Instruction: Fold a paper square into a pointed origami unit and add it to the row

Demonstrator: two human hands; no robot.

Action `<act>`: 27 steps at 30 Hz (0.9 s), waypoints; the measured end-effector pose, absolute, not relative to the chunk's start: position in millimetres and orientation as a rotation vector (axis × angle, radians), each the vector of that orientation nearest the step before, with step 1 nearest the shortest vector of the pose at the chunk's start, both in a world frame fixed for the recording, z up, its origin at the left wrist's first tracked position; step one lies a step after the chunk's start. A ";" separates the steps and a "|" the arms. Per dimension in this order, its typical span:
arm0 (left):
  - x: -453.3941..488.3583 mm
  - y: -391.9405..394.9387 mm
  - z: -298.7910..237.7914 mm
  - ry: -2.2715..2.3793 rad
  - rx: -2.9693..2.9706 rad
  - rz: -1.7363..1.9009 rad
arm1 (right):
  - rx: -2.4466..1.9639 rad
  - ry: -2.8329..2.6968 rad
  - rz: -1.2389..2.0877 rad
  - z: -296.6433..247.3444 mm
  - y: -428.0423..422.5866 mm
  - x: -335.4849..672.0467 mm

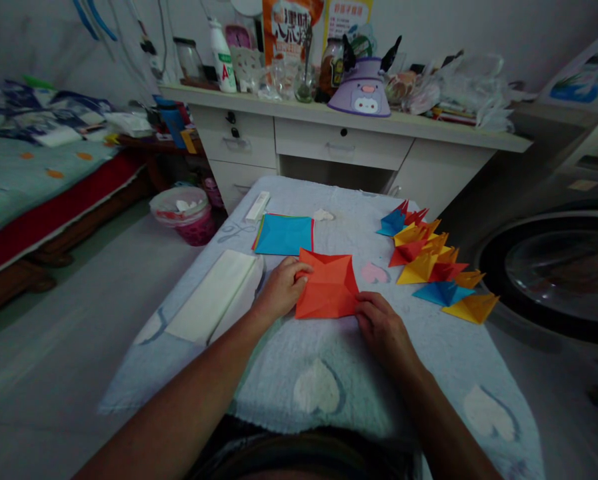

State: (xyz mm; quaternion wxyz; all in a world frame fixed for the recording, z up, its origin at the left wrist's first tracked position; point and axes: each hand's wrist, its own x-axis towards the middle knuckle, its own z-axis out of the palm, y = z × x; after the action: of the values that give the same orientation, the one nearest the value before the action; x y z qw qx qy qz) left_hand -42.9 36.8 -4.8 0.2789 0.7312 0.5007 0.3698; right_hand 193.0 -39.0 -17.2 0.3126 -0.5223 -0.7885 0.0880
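Observation:
A creased square of orange-red origami paper (326,290) is spread over the cloth in front of me. My left hand (285,287) pinches its left edge between thumb and fingers. At the lower right corner, my right hand (379,323) grips the sheet with closed fingers. Just beyond lies a stack of coloured paper (285,235), blue on top with red and yellow edges peeking out. Several folded paper cranes (421,263) in yellow, red, orange and blue sit in rows to the right.
A pale cloth (323,400) with heart patterns covers the table. Left of my hand lies a folded cream sheet (211,293); a small white box (257,207) rests behind it. A cluttered white desk (339,143) stands beyond, a washing machine (553,267) right, a pink bin (196,227) left.

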 end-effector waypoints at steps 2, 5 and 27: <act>-43.3 36.6 -5.6 1.348 1.979 0.980 | -1.392 -2.037 0.208 -15.7 -38.8 195.5; -43.7 36.4 -8.0 1.333 2.011 0.943 | -1.404 -2.010 0.193 -16.4 -37.9 199.9; -51.9 19.0 7.2 1.035 2.529 0.640 | -1.427 -2.043 0.061 -27.7 -35.5 206.7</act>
State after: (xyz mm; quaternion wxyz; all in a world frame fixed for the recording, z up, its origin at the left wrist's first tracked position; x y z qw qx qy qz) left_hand -51.9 19.0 7.2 0.1665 0.8885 0.3637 0.2248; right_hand 206.7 -35.5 -27.7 0.3188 -0.5427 -0.7767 0.0233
